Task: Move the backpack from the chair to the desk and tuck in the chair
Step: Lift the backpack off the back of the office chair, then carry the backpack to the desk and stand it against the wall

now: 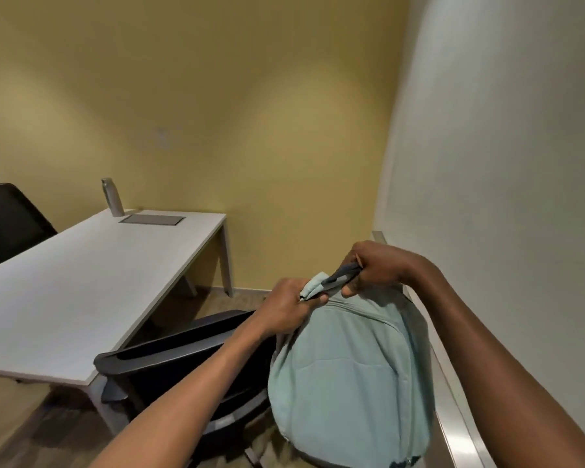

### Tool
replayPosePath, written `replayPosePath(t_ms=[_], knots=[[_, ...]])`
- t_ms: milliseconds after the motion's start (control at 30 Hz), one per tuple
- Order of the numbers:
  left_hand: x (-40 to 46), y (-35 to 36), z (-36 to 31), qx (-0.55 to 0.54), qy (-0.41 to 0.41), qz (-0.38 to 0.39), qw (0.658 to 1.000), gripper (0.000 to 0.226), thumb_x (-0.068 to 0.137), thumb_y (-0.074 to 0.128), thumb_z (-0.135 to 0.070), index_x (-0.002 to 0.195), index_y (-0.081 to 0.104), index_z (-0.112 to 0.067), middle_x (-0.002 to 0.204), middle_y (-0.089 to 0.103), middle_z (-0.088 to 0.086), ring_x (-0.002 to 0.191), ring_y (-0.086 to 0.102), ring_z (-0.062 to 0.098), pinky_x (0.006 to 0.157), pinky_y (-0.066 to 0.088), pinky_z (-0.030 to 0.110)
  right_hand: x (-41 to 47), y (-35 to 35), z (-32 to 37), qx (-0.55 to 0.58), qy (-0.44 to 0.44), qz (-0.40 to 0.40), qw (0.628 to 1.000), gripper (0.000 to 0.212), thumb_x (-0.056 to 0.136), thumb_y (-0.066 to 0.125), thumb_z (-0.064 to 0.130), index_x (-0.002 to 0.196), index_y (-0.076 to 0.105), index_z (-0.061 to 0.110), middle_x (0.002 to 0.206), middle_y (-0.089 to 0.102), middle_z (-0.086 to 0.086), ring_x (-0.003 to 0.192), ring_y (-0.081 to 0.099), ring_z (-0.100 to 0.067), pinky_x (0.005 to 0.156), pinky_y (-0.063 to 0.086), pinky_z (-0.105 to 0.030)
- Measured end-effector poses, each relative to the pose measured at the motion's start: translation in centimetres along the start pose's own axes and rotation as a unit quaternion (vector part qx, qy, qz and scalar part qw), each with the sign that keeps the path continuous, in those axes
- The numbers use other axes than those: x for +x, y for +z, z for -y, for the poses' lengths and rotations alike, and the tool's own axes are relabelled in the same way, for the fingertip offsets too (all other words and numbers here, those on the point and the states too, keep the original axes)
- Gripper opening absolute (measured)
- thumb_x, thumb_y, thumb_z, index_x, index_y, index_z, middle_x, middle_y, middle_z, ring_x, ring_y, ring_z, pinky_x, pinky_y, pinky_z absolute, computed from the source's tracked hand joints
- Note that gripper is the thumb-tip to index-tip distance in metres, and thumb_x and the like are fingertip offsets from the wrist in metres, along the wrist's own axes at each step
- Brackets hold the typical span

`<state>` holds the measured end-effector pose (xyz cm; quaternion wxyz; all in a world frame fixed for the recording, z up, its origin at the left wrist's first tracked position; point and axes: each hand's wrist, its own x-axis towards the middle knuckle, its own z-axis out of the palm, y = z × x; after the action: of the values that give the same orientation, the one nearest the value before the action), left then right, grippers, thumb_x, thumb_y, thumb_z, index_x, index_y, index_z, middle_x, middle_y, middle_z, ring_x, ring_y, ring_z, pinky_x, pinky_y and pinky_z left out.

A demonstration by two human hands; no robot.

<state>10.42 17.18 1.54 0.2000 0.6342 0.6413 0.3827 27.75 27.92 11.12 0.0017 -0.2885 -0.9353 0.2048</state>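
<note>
The pale green fabric backpack point(345, 376) stands upright over the black swivel chair point(183, 363), its body hanging below both hands. The left hand point(289, 307) is clenched on the green top strap; the right hand point(375, 270), just beyond, pinches the dark grey carry loop point(343, 275). Farther left lies the white rectangular tabletop point(81, 282), bearing a grey metal bottle point(112, 197) near the yellow wall point(217, 113).

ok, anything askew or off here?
Nothing damaged or spilled. The chair sits pulled out from the desk, angled to it. Both hands, left and right, grip the backpack by its top. The bottle stands upright.
</note>
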Motion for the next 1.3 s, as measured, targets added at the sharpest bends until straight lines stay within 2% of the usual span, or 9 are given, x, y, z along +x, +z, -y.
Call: replayPosePath(t_ms=[100,200,333,567,833,1000,1100,1200,1300], knots=[[2.4,0.5,-2.4,-0.06,0.01,0.001,0.998,0.019,0.091,0.067,-0.023,0.078,0.066,-0.01,0.069,0.063,0.0,0.062,0.049,0.006,0.058,0.037,0.025,-1.8,-2.2,-2.7,0.075,0.005,-0.092,0.993,0.026,0.07,0.088,0.019,0.094,0.078,0.019,0.075,0.073,-0.002,0.064,0.059,-0.007,0.063,0.046,-0.03],[4.3,1.0,-4.0,-0.124,0.01,-0.03,0.992,0.021,0.091,0.066,-0.023,0.087,0.069,-0.002,0.077,0.069,0.012,0.068,0.055,0.013,0.063,0.039,0.031,-3.9,-4.1,-6.0,0.161,0.024,-0.188,0.969,0.056,0.064,0.092,0.037,0.114,0.07,0.025,0.101,0.074,0.005,0.093,0.068,-0.005,0.086,0.055,-0.033],[7.3,0.6,-5.7,-0.167,0.007,-0.052,0.984,0.025,0.093,0.064,-0.023,0.09,0.068,0.002,0.075,0.064,0.01,0.067,0.054,0.015,0.065,0.039,0.033,-6.1,-4.7,-10.1,0.213,0.059,-0.152,0.963,0.097,0.052,0.092,0.057,0.138,0.048,0.042,0.131,0.061,0.014,0.12,0.057,-0.006,0.103,0.048,-0.038],[12.7,-1.3,-7.2,-0.186,0.008,-0.076,0.98,0.025,0.091,0.067,-0.026,0.093,0.07,-0.001,0.074,0.069,0.01,0.061,0.058,0.013,0.062,0.044,0.031,-2.6,-4.0,-11.9,0.252,0.031,-0.368,0.895,0.044,0.071,0.083,0.014,0.109,0.074,0.035,0.099,0.077,0.014,0.099,0.07,-0.008,0.087,0.056,-0.035],[18.4,-4.9,-5.3,-0.095,0.01,-0.092,0.991,0.023,0.091,0.064,-0.041,0.093,0.071,-0.02,0.092,0.074,0.005,0.078,0.062,0.014,0.068,0.048,0.031,4.6,-5.7,-13.5,0.21,0.048,-0.453,0.865,0.028,0.07,0.074,0.034,0.092,0.078,0.016,0.085,0.076,-0.008,0.086,0.071,-0.029,0.076,0.056,-0.052],[21.2,-5.6,-2.3,-0.071,-0.034,-0.177,0.981,0.053,0.076,0.072,-0.059,0.105,0.067,-0.016,0.098,0.071,0.005,0.088,0.065,0.015,0.079,0.055,0.043,8.9,-6.9,-14.0,0.22,0.022,-0.48,0.849,0.01,0.075,0.077,0.03,0.072,0.073,0.021,0.064,0.06,0.004,0.063,0.054,-0.013,0.059,0.045,-0.036],[22.5,-6.3,-0.3,-0.121,-0.034,-0.138,0.982,0.088,0.059,0.078,-0.069,0.127,0.054,-0.018,0.121,0.064,-0.002,0.109,0.062,0.015,0.092,0.056,0.039,11.5,-7.6,-14.7,0.213,0.035,-0.486,0.847,0.017,0.077,0.078,0.028,0.065,0.068,0.022,0.057,0.053,0.008,0.059,0.048,-0.012,0.057,0.037,-0.031],[24.1,-6.9,2.1,-0.126,-0.015,-0.063,0.99,0.109,0.048,0.09,-0.058,0.138,0.039,-0.023,0.129,0.054,-0.009,0.118,0.055,0.011,0.095,0.052,0.031,14.0,-8.2,-15.3,0.217,0.049,-0.494,0.84,0.024,0.078,0.079,0.027,0.06,0.063,0.026,0.055,0.05,0.012,0.057,0.046,-0.011,0.055,0.035,-0.03],[26.5,-7.1,4.0,-0.066,-0.013,-0.081,0.994,0.087,0.06,0.093,-0.029,0.133,0.047,-0.022,0.122,0.058,-0.006,0.113,0.057,0.015,0.095,0.053,0.036,16.3,-8.5,-15.9,0.213,0.067,-0.494,0.84,0.015,0.078,0.078,0.028,0.068,0.07,0.022,0.058,0.054,0.009,0.061,0.05,-0.015,0.058,0.038,-0.032]])
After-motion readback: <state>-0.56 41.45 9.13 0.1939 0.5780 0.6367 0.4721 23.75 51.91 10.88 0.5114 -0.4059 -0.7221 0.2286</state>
